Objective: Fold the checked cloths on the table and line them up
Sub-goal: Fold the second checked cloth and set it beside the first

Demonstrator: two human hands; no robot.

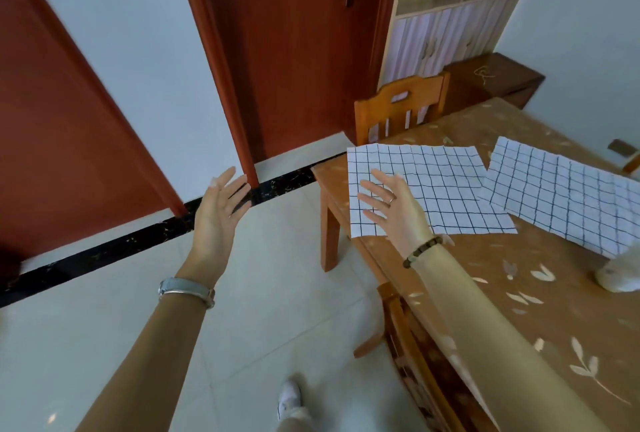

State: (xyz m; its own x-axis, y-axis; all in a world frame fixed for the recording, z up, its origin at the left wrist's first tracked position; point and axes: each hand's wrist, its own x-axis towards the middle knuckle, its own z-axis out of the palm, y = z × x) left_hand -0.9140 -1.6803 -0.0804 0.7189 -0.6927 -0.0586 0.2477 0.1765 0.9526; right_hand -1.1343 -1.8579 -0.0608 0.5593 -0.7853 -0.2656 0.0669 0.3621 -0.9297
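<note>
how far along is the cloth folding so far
Nothing looks done yet: both checked cloths lie unfolded on the table. In hand: the right hand rests open on the near cloth, while the left hand is open over the floor. Left: folding that cloth, folding the far cloth, and lining them up.

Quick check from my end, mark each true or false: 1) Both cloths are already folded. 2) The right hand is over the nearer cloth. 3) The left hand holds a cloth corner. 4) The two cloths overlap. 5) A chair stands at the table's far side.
1) False: the near cloth and the far cloth both lie spread open on the table.
2) True: the right hand is spread over its left part.
3) False: the left hand is open and empty, out over the floor.
4) True: their edges overlap slightly.
5) True: the chair stands there.
</note>
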